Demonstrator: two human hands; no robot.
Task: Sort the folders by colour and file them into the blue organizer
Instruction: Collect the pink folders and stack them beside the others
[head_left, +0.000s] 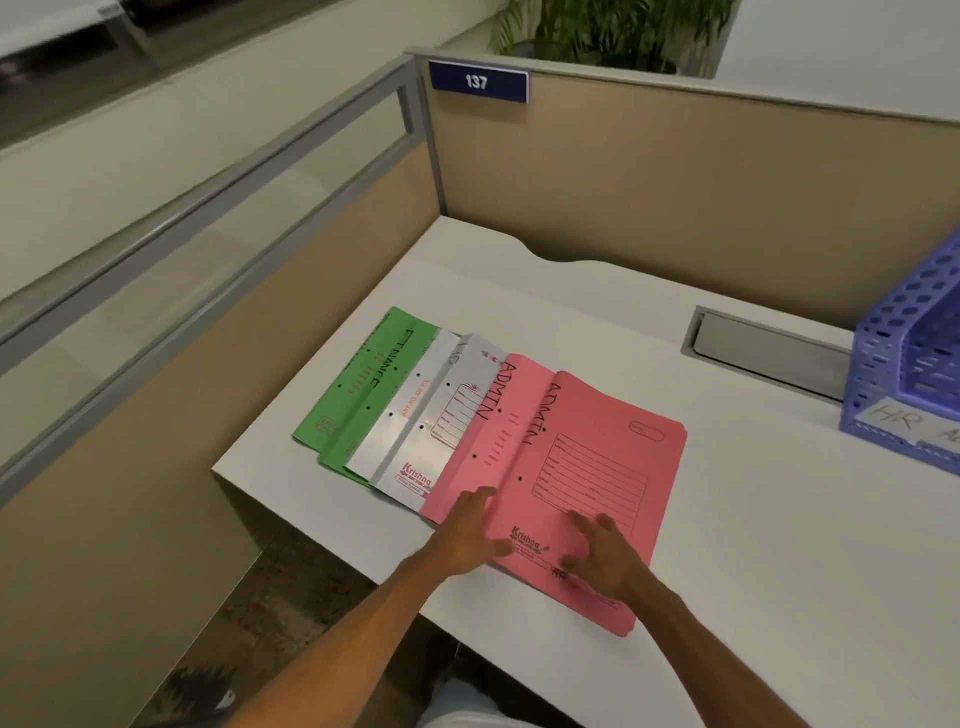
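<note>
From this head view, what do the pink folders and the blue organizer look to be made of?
Pink folders: thin matte card, it seems; printed form lines, punched holes, flat creased spine, no gloss. Blue organizer: likely moulded plastic; its walls are a regular grid of slots with a slight sheen. The white folders look glossier, perhaps coated card.
</note>
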